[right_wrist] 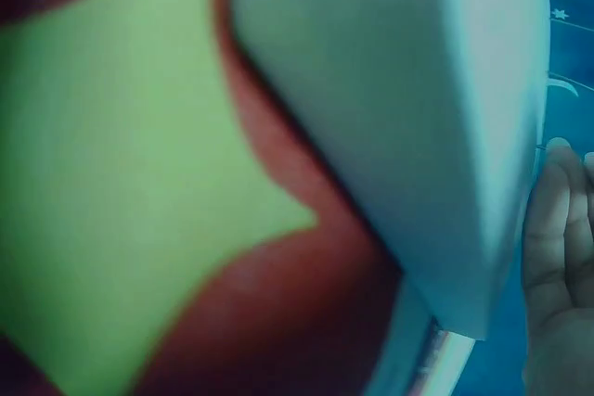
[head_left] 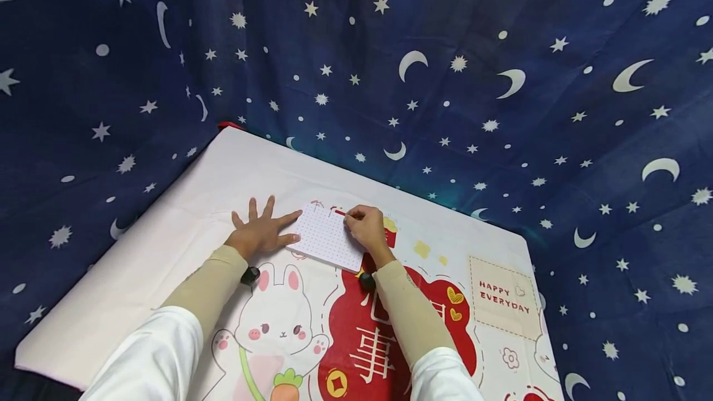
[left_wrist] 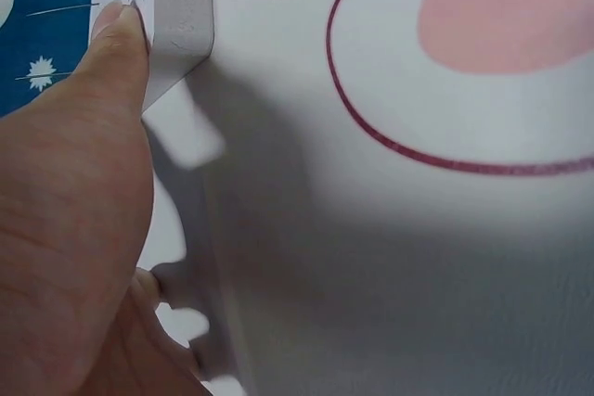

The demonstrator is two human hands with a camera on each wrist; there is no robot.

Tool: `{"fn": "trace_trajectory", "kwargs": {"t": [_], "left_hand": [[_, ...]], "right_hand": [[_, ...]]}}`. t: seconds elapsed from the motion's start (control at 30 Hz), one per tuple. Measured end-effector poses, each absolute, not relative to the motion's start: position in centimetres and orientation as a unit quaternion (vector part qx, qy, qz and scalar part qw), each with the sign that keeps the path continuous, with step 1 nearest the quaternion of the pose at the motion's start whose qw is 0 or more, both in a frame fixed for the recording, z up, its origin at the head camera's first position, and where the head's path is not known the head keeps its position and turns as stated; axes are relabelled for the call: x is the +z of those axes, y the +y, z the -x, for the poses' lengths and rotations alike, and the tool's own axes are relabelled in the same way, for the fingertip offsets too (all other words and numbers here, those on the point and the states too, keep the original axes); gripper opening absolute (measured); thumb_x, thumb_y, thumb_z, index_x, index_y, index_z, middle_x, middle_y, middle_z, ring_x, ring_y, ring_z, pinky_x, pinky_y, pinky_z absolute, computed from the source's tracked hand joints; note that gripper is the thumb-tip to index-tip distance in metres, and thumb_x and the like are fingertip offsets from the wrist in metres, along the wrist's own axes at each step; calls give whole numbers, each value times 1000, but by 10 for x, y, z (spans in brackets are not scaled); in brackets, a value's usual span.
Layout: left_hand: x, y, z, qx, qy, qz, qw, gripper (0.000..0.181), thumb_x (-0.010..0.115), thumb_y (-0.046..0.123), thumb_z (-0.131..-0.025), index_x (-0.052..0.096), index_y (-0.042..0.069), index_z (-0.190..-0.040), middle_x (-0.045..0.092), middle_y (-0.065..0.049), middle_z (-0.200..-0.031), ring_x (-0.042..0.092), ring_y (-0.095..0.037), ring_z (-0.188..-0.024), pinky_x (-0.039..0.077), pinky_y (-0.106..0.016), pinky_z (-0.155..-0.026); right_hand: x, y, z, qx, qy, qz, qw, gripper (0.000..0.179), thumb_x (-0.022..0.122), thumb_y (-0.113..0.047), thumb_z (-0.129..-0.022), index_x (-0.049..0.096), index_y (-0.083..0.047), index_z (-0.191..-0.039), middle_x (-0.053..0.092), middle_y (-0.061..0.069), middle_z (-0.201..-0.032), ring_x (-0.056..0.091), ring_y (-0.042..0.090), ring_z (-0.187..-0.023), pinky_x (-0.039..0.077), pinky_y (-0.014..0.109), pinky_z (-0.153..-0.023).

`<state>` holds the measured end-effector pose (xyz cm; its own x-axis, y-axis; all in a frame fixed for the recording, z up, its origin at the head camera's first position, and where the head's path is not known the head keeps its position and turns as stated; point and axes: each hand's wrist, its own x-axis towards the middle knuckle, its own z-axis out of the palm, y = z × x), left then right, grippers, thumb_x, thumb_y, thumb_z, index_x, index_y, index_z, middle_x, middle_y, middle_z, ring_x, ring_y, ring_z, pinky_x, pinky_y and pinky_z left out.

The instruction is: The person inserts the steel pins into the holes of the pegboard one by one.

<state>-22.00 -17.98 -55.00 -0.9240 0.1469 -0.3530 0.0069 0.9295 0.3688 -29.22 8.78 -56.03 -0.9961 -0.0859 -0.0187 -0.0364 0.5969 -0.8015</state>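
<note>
A white block-like board point(head_left: 325, 240) with rows of small dark dots lies on the printed tablecloth. My left hand point(head_left: 259, 232) rests at its left side, fingers spread; the thumb point(left_wrist: 116, 39) presses on the board's edge in the left wrist view. At the far right part of the board, my right hand point(head_left: 366, 228) pinches a thin red stick point(head_left: 340, 212). Thin upright pins point(head_left: 330, 211) stand near the board's far edge. In the right wrist view, the board's side point(right_wrist: 371, 118) looms blurred beside my right hand point(right_wrist: 561, 266), and the stick is hidden.
The tablecloth point(head_left: 184, 234) carries a rabbit print point(head_left: 275, 317) and red patches with characters. Behind the table hangs a dark blue curtain point(head_left: 356, 116) with moons and stars. Black wrist cameras point(head_left: 250, 275) sit under both forearms, close to the cloth.
</note>
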Motion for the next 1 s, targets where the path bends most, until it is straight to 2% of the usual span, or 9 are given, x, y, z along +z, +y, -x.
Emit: {"fn": "trace_trajectory", "kwargs": {"t": [0.1,0.33,0.63,0.73,0.87,0.93,1.0], "left_hand": [[-548,-177,222,185,962,-39,196,77,47,74,-98,23,43,-165,-7,-25,-175,-15,-64,-154,-2,-90,-111],[-544,-173,221,191,961,-36,197,78,49,72,-98,24,41,-165,-7,-26,-174,-16,-64,-154,-3,-90,-111],[-544,-172,225,195,959,-40,204,80,50,73,-97,23,40,-165,-9,-28,-173,-15,-67,-152,-4,-91,-110],[-545,-174,225,196,959,-41,202,80,49,72,-98,23,38,-165,-9,-29,-173,-15,-67,-152,-4,-92,-109],[-546,-175,222,198,957,-37,208,81,50,71,-98,24,36,-166,-10,-31,-172,-16,-69,-150,-4,-92,-108],[-546,-174,222,196,958,-38,206,81,51,71,-98,25,35,-165,-8,-33,-171,-14,-70,-150,-4,-93,-107],[-544,-172,223,196,958,-40,204,82,50,72,-97,25,34,-165,-8,-33,-171,-14,-70,-150,-3,-93,-108]], "right_hand": [[-561,92,291,-448,893,29,30,8,74,-17,-96,81,-13,-94,75,4,-94,64,22,-92,60,31,-82],[-558,95,290,-456,888,56,11,9,75,-15,-94,82,-8,-92,78,7,-92,67,23,-87,62,34,-81],[-561,94,292,-431,898,89,-20,10,74,-10,-91,81,-8,-83,79,7,-86,62,20,-83,55,31,-79],[-563,92,294,-421,902,99,-18,10,75,-11,-92,82,-8,-86,79,7,-88,65,21,-86,57,35,-82],[-563,96,293,-413,906,95,18,11,76,-16,-95,84,-10,-100,81,6,-101,69,22,-99,59,40,-94],[-560,103,290,-419,903,90,28,15,75,-18,-96,84,-10,-106,81,7,-106,71,21,-102,60,39,-96],[-557,115,286,-440,894,79,29,17,75,-17,-96,83,-9,-108,81,9,-107,71,21,-99,61,35,-92]]}}
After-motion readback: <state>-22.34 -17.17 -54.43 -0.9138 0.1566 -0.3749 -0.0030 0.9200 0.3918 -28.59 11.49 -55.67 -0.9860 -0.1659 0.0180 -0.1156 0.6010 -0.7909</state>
